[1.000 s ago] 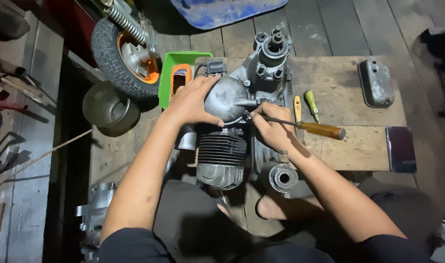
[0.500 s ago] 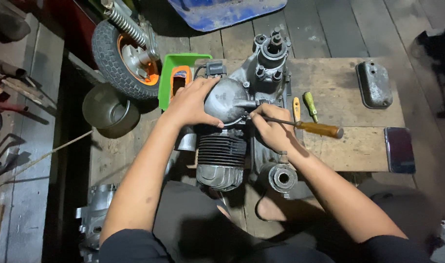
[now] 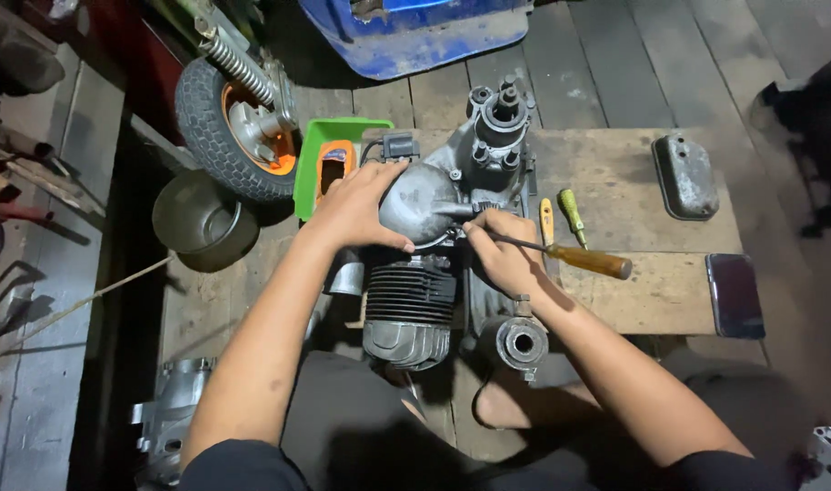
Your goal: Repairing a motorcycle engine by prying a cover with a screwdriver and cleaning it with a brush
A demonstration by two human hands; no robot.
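A grey scooter engine (image 3: 452, 236) lies on a low wooden board (image 3: 634, 291), its finned cylinder (image 3: 411, 305) pointing toward me. My left hand (image 3: 356, 209) presses flat on the rounded metal cover (image 3: 420, 205) of the engine. My right hand (image 3: 506, 259) grips a screwdriver with an amber wooden handle (image 3: 593, 261); the shaft runs left and its tip meets the edge of the cover. The tip itself is hidden behind my fingers.
Two small screwdrivers, yellow and green (image 3: 561, 216), lie on the board by my right hand. A grey metal cover (image 3: 685, 177) and a dark phone (image 3: 734, 295) sit at the right. A green tray (image 3: 329, 159), a small wheel (image 3: 238, 127) and a dark pan (image 3: 197, 218) are at the left.
Both hands stay on the engine cover and the screwdriver; the screwdriver handle has shifted only slightly.
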